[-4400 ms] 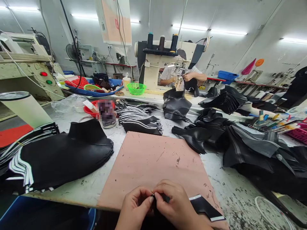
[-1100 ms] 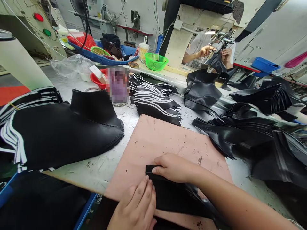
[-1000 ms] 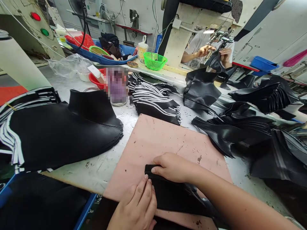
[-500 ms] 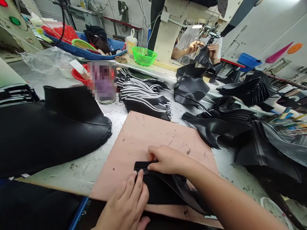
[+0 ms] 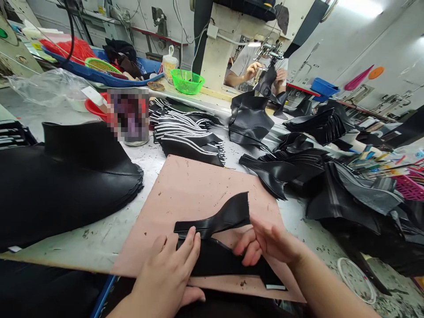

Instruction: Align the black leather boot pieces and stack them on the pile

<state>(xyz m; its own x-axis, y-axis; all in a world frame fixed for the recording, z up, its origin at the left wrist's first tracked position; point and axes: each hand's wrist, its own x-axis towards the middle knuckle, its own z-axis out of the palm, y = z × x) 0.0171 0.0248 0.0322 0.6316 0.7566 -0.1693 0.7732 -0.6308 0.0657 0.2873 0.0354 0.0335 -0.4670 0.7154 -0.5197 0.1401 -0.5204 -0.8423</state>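
Note:
My left hand [image 5: 172,265] lies with its fingers stretched out, the fingertips pressing on the narrow strip end of a black leather piece [image 5: 228,216]. The piece's wide, flared end stands raised to the right. My right hand [image 5: 268,243] is beside that flared end, fingers loosely curled and apart from the thumb, touching or nearly touching its lower edge. Below both hands, a larger black panel [image 5: 218,263] with a white edge at its right corner rests on the pinkish board [image 5: 195,185]. My left hand hides part of the panel.
Stacked black leather pieces [image 5: 73,176] stand left. White-edged black strips [image 5: 188,132] lie behind the board, and more black leather pieces [image 5: 298,168] lie right. Farther back are a green basket [image 5: 187,82], a blue tray [image 5: 115,78] and a person [image 5: 245,70] at a sewing machine.
My right hand has let go of the narrow end and moved right. The flared end of the leather piece has swung up and back. My view has shifted slightly to the right.

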